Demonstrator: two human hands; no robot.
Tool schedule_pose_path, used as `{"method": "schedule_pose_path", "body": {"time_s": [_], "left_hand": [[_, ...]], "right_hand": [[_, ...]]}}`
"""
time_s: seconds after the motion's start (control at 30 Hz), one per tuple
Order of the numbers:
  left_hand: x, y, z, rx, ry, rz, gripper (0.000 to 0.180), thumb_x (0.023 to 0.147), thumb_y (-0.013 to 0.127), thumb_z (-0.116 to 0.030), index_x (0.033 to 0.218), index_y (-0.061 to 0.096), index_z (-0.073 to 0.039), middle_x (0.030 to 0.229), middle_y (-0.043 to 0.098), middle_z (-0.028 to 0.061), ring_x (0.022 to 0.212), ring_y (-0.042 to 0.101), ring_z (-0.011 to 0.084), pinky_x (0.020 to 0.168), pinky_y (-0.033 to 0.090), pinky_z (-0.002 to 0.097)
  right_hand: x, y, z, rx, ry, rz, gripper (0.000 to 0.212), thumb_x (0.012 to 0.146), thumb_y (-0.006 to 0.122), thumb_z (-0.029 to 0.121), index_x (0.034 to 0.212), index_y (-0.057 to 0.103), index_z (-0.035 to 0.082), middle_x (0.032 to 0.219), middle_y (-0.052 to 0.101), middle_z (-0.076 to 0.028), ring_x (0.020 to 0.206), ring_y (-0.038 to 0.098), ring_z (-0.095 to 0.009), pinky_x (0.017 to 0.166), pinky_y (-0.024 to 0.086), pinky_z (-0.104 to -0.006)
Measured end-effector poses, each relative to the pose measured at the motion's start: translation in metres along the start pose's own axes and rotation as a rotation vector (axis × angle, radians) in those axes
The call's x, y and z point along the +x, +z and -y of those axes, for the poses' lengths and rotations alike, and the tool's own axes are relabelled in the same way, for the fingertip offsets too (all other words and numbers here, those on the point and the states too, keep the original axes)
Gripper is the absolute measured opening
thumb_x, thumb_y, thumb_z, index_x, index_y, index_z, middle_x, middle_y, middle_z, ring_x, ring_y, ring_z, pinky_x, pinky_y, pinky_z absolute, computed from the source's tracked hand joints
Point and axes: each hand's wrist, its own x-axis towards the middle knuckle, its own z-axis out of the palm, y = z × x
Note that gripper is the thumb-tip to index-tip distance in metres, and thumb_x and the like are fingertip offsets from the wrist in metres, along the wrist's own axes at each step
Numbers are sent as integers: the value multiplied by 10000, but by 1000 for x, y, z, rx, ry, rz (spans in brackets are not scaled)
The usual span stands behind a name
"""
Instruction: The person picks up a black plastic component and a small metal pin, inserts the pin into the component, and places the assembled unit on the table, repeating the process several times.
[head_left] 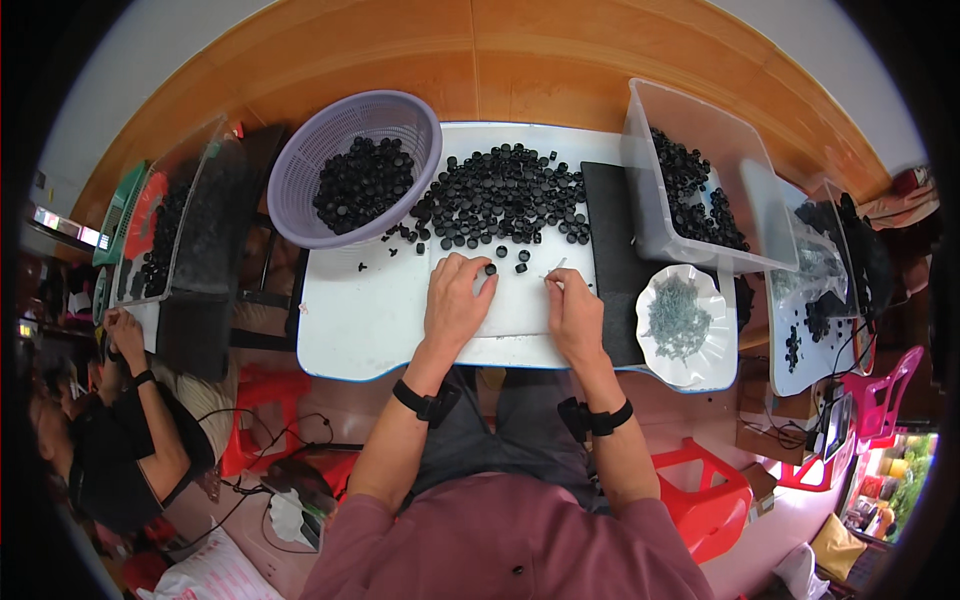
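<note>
Over the near part of the white table (350, 325), my left hand (452, 305) pinches a small round black cap (490, 269) between thumb and fingertips. To its right, my right hand (577, 318) is closed on a thin pale sliver (558, 265), whose tip sticks out past the fingers; its exact kind is too small to tell. A few loose black caps (522, 255) lie just beyond and between the hands. Farther back spreads a large heap of black caps (510, 190). On the right, a white scalloped dish (703, 370) bears many tiny grey-green translucent pieces (680, 318).
A purple basket (285, 190) of black caps stands at back left, a clear plastic bin (690, 245) with more at back right. A dark mat (612, 250) lies beneath the dish. Red stools (705, 500) flank me. At far left sits another person (130, 440).
</note>
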Motion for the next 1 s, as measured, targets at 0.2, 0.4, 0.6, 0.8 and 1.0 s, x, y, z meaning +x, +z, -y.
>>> {"method": "schedule_pose_path", "body": {"time_s": [0.2, 0.4, 0.6, 0.8, 1.0], "left_hand": [[6, -11, -7, -76, -152, 78, 321, 837, 784, -98, 1140, 708, -27, 956, 605, 126, 944, 610, 300, 859, 500, 410], [58, -21, -8, -7, 139, 97, 327, 868, 754, -88, 1189, 711, -45, 949, 604, 118, 905, 612, 299, 813, 500, 399], [82, -7, -13, 156, 274, 288, 229, 880, 737, -87, 1105, 745, -42, 979, 644, 126, 979, 630, 324, 870, 511, 426], [69, -20, -6, 73, 72, 197, 158, 861, 742, -72, 1009, 755, -19, 920, 665, 116, 931, 643, 293, 824, 517, 418], [80, -25, -5, 136, 124, 260, 201, 846, 736, -17, 1041, 771, -54, 945, 668, 115, 963, 640, 311, 861, 519, 437]], "right_hand": [[-2, -1, -2, 55, 30, -73, 115, 932, 661, 0, 1032, 611, 26, 948, 701, -168, 809, 705, -390, 683, 558, -442], [-2, -2, 0, 106, 15, -81, 114, 920, 670, -3, 1020, 623, 24, 955, 703, -165, 836, 706, -389, 708, 563, -437], [-3, -1, -3, 99, -15, -102, 111, 913, 683, 7, 1013, 641, 30, 952, 709, -155, 836, 708, -382, 720, 565, -433], [0, 0, -1, 100, -19, -85, 115, 910, 695, 20, 1016, 657, 41, 948, 713, -143, 818, 710, -371, 707, 562, -430], [2, -2, -3, 93, -1, -87, 117, 911, 696, 23, 1023, 669, 44, 943, 715, -140, 813, 711, -366, 705, 562, -432]]}}
